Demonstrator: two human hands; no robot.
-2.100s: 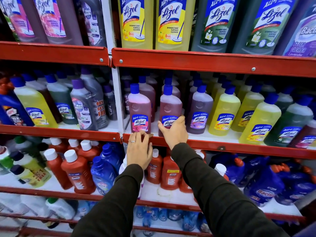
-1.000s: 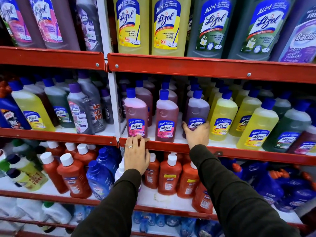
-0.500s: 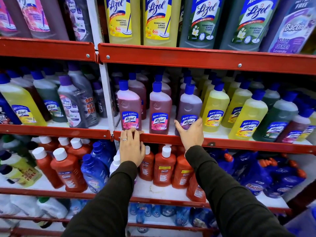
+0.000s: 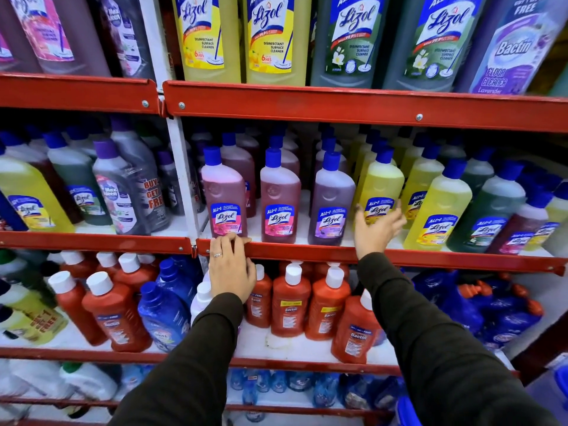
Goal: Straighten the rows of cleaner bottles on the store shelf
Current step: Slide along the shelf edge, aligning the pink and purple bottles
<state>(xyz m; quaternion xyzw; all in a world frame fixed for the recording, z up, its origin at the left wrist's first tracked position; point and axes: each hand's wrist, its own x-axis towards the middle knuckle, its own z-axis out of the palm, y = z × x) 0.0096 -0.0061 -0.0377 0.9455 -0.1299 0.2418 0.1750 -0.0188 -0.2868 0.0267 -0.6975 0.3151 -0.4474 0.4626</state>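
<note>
Left hand (image 4: 231, 269) rests flat, fingers released, on the red shelf edge (image 4: 307, 252); right hand (image 4: 376, 230) spread, released, before the yellow bottle (image 4: 379, 192)

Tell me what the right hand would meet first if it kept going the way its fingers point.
Most likely the front yellow Lizol bottle: the right hand, open, already overlaps its label, though contact is unclear.

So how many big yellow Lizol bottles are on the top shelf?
2: the left yellow Lizol bottle and the right yellow Lizol bottle, side by side. More may hide behind.
</note>
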